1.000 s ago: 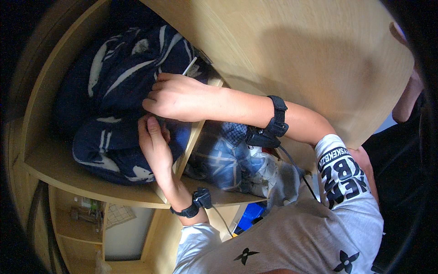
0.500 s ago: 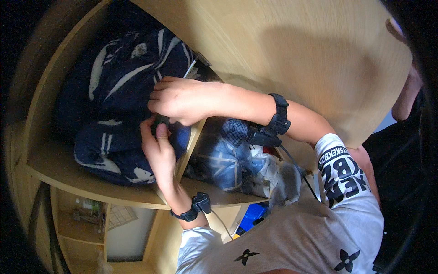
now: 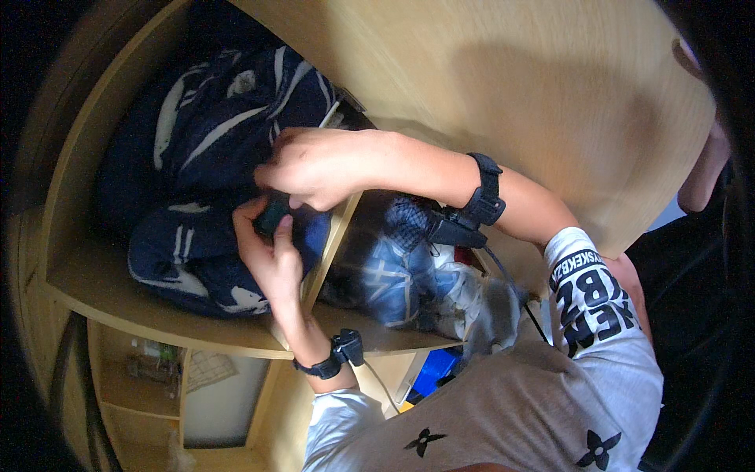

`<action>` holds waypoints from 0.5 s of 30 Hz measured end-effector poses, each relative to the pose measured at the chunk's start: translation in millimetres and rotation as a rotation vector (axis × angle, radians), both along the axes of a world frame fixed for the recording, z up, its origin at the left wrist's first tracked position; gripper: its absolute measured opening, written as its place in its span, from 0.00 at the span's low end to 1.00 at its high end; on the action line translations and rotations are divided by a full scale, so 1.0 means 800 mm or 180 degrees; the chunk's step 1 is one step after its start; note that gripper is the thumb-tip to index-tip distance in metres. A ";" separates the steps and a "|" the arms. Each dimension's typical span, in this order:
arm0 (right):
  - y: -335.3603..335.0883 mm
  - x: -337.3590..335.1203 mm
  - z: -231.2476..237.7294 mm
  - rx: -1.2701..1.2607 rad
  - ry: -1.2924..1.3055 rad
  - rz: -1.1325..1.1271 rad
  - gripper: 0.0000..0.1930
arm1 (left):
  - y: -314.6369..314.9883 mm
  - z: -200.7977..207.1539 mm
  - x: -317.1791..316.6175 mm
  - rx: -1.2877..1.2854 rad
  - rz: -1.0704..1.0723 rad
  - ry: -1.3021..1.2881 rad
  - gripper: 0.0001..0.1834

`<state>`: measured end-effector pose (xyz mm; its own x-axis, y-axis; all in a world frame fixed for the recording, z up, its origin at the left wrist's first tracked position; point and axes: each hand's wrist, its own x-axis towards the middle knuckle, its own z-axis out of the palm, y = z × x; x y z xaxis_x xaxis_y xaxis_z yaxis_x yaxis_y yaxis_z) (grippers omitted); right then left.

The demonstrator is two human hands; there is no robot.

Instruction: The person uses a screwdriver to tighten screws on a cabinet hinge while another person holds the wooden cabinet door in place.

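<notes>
Inside a wooden compartment, both my hands are close together over dark navy patterned cloth (image 3: pixel 212 134). My left hand (image 3: pixel 271 256) is closed, with a small dark greenish thing (image 3: pixel 271 217) between thumb and fingers; its kind does not show. Just above it, my right hand (image 3: pixel 318 169) is curled palm down, its fingertips blurred. What those fingers hold, if anything, is hidden. A second navy bundle with white marks (image 3: pixel 185 263) lies left of my left hand. A thin white stick-like piece (image 3: pixel 330 114) shows beyond my right hand.
A wooden divider (image 3: pixel 334 252) separates this compartment from one holding blue checked cloth (image 3: pixel 389 275) and pale plastic bags (image 3: pixel 464 303). A large wooden panel (image 3: pixel 503 79) stands at the right. Lower shelves (image 3: pixel 141 401) show at bottom left. Another person's arm (image 3: pixel 704 169) is at the far right.
My left hand has shifted slightly left and down, away from my right fingers, and more of the small dark thing shows. My right fingers have moved a little and are blurred.
</notes>
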<state>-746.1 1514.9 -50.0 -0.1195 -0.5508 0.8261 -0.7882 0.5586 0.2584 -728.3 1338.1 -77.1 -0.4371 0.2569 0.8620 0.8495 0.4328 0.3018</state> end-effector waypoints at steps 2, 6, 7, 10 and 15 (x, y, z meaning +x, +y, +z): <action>-0.004 -0.002 0.003 0.0550 -0.0454 -0.0202 0.11 | -0.003 -0.003 -0.004 -0.0159 0.0129 0.0209 0.16; -0.004 -0.002 0.005 0.0111 0.0076 -0.0274 0.10 | -0.003 -0.006 -0.003 0.0209 -0.0058 -0.0655 0.22; -0.003 -0.005 0.001 0.0109 0.0071 -0.0290 0.10 | -0.003 -0.004 -0.004 0.0205 -0.0074 -0.0660 0.22; -0.005 -0.006 0.000 -0.0274 0.0509 -0.0213 0.10 | -0.009 0.007 -0.002 0.0644 -0.0256 -0.1976 0.24; -0.002 0.001 0.010 0.0669 -0.0607 -0.0449 0.10 | -0.005 -0.003 0.000 -0.0268 0.0443 -0.0127 0.18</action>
<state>-745.4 1513.0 -41.7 -0.3487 -0.6741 0.6511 -0.7522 0.6158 0.2347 -728.2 1334.2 -79.3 -0.5070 0.2621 0.8212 0.7677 0.5705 0.2919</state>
